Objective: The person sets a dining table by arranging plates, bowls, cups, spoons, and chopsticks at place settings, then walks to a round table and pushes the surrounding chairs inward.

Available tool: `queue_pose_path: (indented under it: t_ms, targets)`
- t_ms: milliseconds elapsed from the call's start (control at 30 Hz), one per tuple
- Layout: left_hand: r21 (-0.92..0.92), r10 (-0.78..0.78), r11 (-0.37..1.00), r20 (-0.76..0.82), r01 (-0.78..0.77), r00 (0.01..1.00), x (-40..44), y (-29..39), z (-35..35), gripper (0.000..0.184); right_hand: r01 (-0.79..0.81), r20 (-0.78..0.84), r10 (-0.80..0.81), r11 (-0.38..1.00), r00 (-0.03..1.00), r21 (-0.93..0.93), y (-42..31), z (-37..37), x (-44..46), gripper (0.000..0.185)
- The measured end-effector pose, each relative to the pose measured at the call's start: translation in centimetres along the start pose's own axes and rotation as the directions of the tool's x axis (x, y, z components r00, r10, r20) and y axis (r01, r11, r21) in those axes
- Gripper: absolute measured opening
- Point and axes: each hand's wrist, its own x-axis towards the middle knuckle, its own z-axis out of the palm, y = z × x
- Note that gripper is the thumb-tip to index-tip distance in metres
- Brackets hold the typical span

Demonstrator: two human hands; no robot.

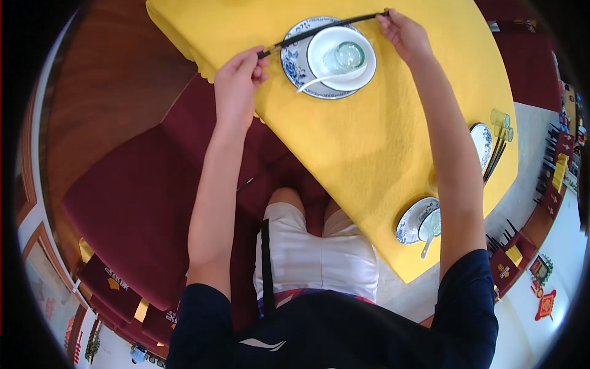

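Observation:
Black chopsticks (pixel 332 26) stretch between my two hands, slanting up to the right above the far side of the place setting. My left hand (pixel 241 72) is closed around their left end, near a light-coloured band. At the other end, my right hand (pixel 402 34) pinches the tip between thumb and fingers. Below them, a blue-patterned plate (pixel 292 71) lies on the yellow tablecloth (pixel 344 141). A white bowl (pixel 362 79) sits on that plate, holding a clear glass cup (pixel 350 55) and a white spoon (pixel 326 80). I cannot tell whether the chopsticks touch the plate.
Past my right forearm, another patterned plate (pixel 482 138) lies near glasses (pixel 500 119) and dark chopsticks (pixel 495 163). Nearer me, a plate (pixel 409 224) bears a bowl, a glass and a spoon (pixel 426 248). A maroon chair (pixel 135 209) stands at my left, against the table edge.

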Motion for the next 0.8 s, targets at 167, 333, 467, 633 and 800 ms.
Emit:
queue_pose_path:
  t_ms: [167, 333, 467, 633, 800]
  targets:
    - [-0.072, 0.010, 0.997, -0.080, -0.016, 0.997, -0.2, -1.1, 0.1, 0.027, 0.008, 0.014, -0.008, 1.000, 1.000, -0.030, 0.7, 0.1, 0.2, 0.026]
    - [0.008, -0.019, 1.000, -0.087, 0.020, 0.996, -0.4, -0.8, 0.4, 0.031, 0.001, 0.021, 0.001, 0.996, 1.000, -0.093, 0.5, 0.6, -0.6, 0.028]
    - [0.062, 0.015, 0.998, -0.098, -0.009, 0.995, -0.4, -1.0, 1.1, 0.032, 0.039, 0.005, -0.039, 0.987, 0.999, -0.154, 0.5, 0.8, -0.7, 0.029]
    - [0.099, 0.000, 0.995, -0.066, 0.007, 0.998, -0.3, -0.8, 1.0, 0.031, 0.034, 0.010, -0.033, 0.981, 0.999, -0.190, 0.4, 0.8, -0.7, 0.031]
    - [0.079, 0.010, 0.997, -0.052, -0.006, 0.999, -0.1, -0.8, 0.6, 0.031, 0.051, 0.019, -0.049, 0.990, 0.999, -0.131, 0.3, 1.0, -0.7, 0.040]
